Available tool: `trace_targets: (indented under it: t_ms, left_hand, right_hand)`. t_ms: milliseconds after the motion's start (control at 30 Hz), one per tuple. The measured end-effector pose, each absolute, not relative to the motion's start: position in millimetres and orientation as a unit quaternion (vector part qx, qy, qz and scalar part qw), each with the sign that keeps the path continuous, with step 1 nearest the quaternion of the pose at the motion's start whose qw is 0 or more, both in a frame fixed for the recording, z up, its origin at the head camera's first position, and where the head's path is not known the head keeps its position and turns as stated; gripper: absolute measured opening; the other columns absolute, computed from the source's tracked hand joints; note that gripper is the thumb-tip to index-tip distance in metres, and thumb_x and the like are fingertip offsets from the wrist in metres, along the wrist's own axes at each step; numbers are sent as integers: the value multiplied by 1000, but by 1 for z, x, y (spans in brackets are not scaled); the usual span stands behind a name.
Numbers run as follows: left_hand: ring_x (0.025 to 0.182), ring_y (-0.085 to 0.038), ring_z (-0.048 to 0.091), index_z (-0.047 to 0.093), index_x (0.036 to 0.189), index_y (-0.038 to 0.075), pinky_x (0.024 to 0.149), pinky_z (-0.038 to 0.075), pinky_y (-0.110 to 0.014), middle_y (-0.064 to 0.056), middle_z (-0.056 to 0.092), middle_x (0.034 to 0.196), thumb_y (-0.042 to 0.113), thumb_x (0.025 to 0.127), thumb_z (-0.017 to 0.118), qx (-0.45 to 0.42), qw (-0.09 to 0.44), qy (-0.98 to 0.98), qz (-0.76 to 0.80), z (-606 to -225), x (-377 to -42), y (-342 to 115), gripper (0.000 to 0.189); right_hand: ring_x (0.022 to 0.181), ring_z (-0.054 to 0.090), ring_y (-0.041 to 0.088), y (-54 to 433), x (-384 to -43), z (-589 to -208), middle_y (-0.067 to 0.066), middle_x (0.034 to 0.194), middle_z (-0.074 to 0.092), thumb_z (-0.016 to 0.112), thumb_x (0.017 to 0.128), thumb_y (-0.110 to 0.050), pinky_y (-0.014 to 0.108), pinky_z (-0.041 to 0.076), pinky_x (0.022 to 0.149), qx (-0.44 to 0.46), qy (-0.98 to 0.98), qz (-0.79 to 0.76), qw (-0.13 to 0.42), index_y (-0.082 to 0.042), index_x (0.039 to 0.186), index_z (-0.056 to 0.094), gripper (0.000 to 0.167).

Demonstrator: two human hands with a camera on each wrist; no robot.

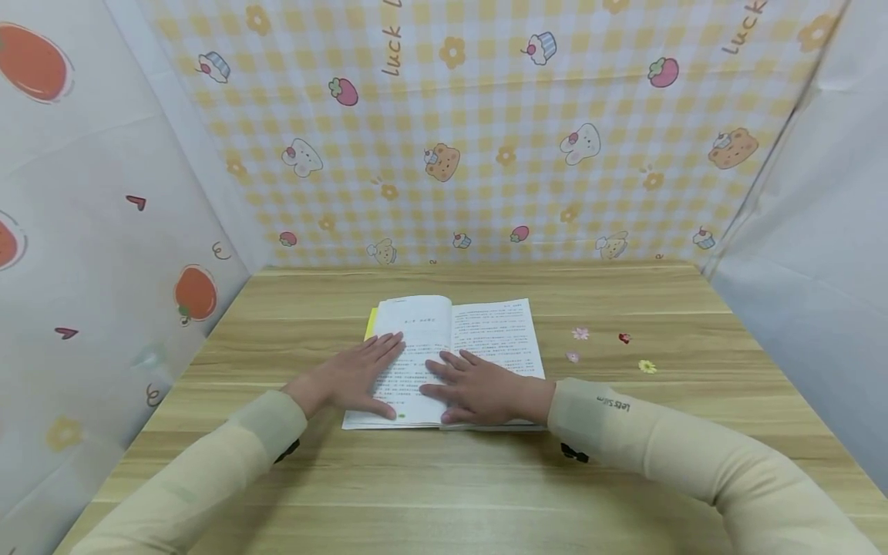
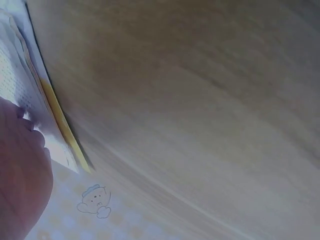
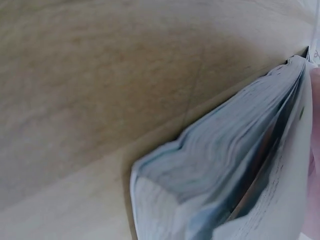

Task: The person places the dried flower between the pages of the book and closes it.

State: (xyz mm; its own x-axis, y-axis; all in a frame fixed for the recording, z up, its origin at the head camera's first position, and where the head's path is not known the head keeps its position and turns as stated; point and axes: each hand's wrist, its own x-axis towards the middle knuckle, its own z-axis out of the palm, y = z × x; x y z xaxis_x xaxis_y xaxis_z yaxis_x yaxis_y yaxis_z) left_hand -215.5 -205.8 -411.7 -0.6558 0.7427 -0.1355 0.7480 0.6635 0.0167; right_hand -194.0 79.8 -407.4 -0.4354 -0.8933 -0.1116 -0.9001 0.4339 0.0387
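An open book [image 1: 489, 327] with printed white pages lies on the wooden table, a yellow strip showing along its left edge. My left hand [image 1: 357, 375] rests on the left page with its fingers straight and the thumb spread toward the bottom. Across the lower right page lies my right hand [image 1: 486, 389], its spread fingertips reaching the centre fold. The left wrist view has the hand [image 2: 22, 170] beside the book's edge [image 2: 60, 112]. In the right wrist view the thick page block [image 3: 220, 140] fans out, and only a sliver of the hand [image 3: 315, 125] is visible.
Right of the book lie small flowers: a pink one [image 1: 580, 334], a paler pink one [image 1: 572, 357], a red one [image 1: 625, 338] and a yellow one [image 1: 647, 366]. The wooden table [image 1: 444, 493] meets a yellow checked cloth [image 1: 479, 200] behind, with white cloth at both sides.
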Motion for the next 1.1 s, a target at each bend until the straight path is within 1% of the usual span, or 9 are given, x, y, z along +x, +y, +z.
trace_targets:
  t_ms: [167,333,533,667,800,1000,1100]
  left_hand:
    - [146,-32,8,13,153,-4,118,13,-42,-19,7,160,82,79,45,413,61,908,-33,-415,-218,-207,118]
    - [147,-30,7,13,154,-2,118,11,-41,-17,8,161,83,79,42,410,62,910,-36,-418,-219,-207,117]
    - [147,-30,9,14,153,-3,118,12,-41,-17,9,161,84,79,41,409,68,909,-37,-417,-217,-207,117]
    - [147,-30,9,14,154,-3,118,11,-41,-17,9,161,85,79,39,406,70,910,-39,-416,-217,-207,118]
    - [147,-30,9,14,154,-2,118,12,-40,-16,8,161,86,78,38,405,71,911,-41,-416,-217,-207,119]
    - [147,-29,8,14,154,-2,118,12,-40,-16,8,161,85,79,40,406,70,910,-40,-416,-216,-208,118]
    - [147,-29,8,14,154,-2,118,12,-40,-16,8,161,84,79,41,407,69,910,-42,-417,-216,-209,117]
  right_hand:
    - [146,12,31,82,-197,-402,10,161,17,34,101,-55,51,13,116,-525,849,40,39,-24,155,28,62]
    - [146,16,29,90,-200,-395,10,160,19,36,102,-52,48,16,117,-523,852,31,20,-22,155,28,62]
    - [144,24,26,109,-199,-386,11,158,27,46,100,-48,46,23,115,-521,853,-27,3,-18,152,35,61]
    - [138,37,27,125,-198,-383,13,152,37,54,98,-43,45,32,111,-524,849,-63,-23,-13,148,41,60]
    - [129,48,28,143,-198,-381,13,146,46,59,97,-40,46,42,103,-513,851,-100,-48,-10,145,46,59]
    - [128,50,27,173,-198,-377,11,140,53,65,94,-35,45,43,102,-465,865,-179,-50,-6,142,48,59]
    - [120,56,26,187,-200,-376,11,133,58,71,90,-29,45,47,98,-434,870,-230,-49,-5,138,52,57]
